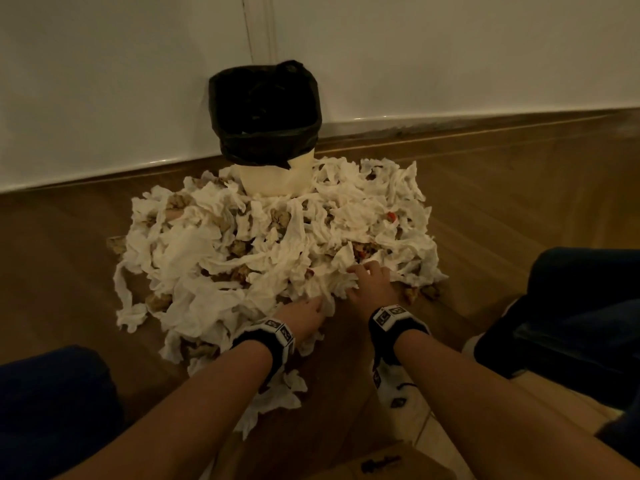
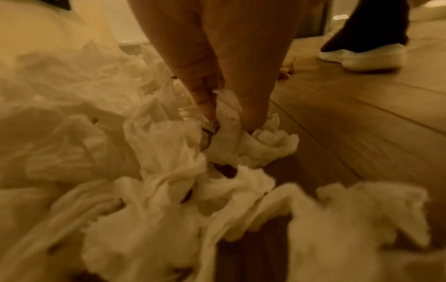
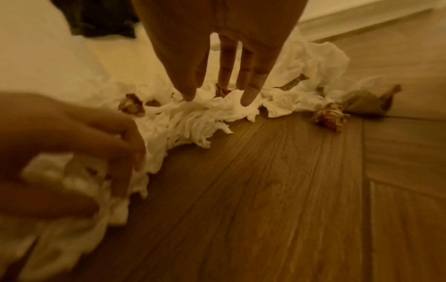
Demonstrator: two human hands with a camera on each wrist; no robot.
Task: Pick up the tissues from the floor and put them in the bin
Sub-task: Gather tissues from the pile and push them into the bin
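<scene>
barely begun: tissues (image 1: 277, 251) heaped before the bin (image 1: 266, 126); left hand (image 1: 304, 315) fingers pinching some, right hand (image 1: 372, 282) fingers spread, touching.

Both forearms are bare. Each wrist wears a black band (image 1: 268, 336) carrying a white block printed with black square markers (image 1: 391, 314). Dark navy trousers (image 1: 585, 289) cover the legs; a white shoe (image 2: 364, 57) shows.

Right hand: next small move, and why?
Probably curl the right hand shut on the tissues under it. Its fingers are straight, tips just touching the pile's near edge, while the left hand already has a grip on a wad. The bin stands behind the pile.
</scene>
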